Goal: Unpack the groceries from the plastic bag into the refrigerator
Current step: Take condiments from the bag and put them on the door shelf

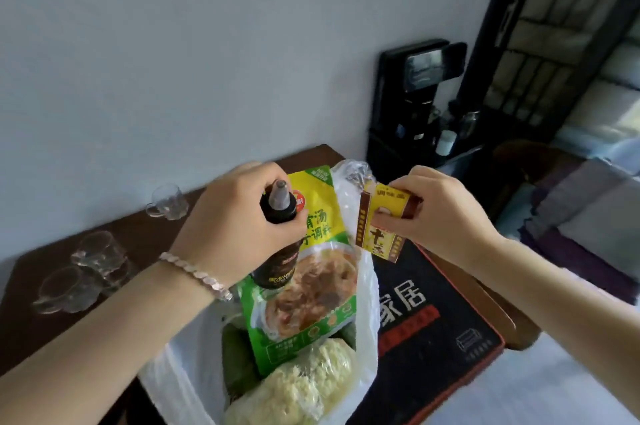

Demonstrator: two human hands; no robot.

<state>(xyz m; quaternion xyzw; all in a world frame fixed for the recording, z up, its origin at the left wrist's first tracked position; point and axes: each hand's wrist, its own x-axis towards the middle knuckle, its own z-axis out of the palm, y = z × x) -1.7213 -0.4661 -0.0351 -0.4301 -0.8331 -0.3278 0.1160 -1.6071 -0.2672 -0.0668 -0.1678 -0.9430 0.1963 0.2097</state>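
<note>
Gripping one bottle [276, 265], one box [381, 230], over one bag [180, 376].

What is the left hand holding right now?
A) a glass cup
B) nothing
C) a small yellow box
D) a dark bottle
D: the left hand grips the dark bottle near its top, above the plastic bag; the yellow box is in the right hand.

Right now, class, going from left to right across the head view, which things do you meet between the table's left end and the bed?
glass cups → left hand → dark bottle it grips → small yellow box → right hand holding that box → folded bedding
</note>
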